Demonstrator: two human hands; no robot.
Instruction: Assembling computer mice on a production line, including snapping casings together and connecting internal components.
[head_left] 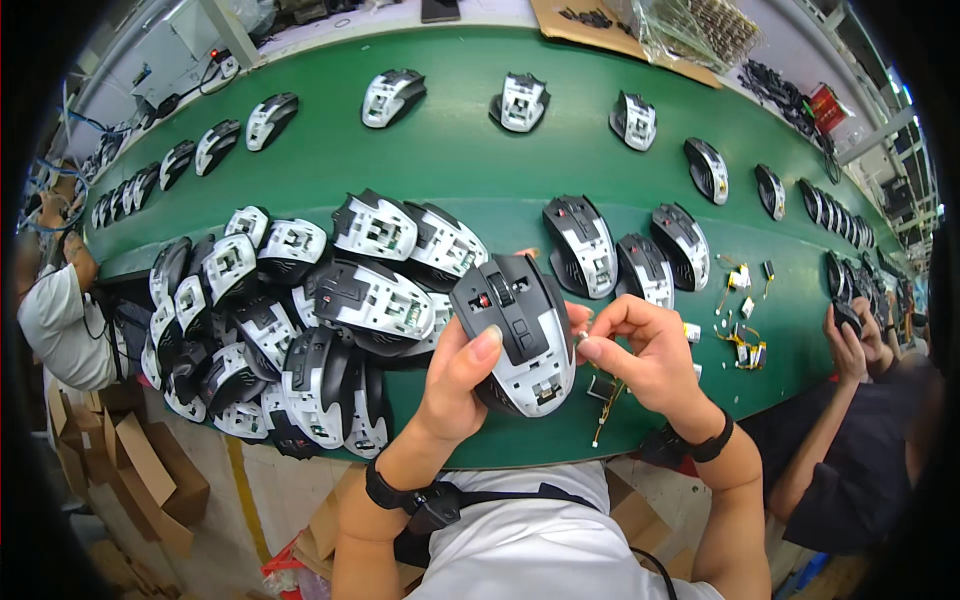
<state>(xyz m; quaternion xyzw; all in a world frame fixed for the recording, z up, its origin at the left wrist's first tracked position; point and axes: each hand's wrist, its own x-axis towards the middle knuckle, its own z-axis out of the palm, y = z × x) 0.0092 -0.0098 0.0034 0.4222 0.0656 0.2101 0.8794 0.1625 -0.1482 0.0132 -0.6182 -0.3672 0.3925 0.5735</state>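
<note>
A half-assembled computer mouse (520,340), dark grey on top with a white inner frame showing, is tilted up in front of me. My left hand (455,385) grips it, thumb on its left side and fingertips showing past its far edge. Close to the mouse's right side, my right hand (640,350) pinches thumb and forefinger together; whatever is between them is too small to name. Below those fingers is a small battery with thin wires (604,390); I cannot tell whether it hangs or lies on the table. Several more small batteries (745,350) with wires lie to the right.
A heap of similar mice (290,340) covers the left of the green table (450,150). Three more (582,245) stand just beyond my hands, and a spaced row runs across the back. Another person's hands (855,345) hold a mouse at right; someone sits at far left (70,310).
</note>
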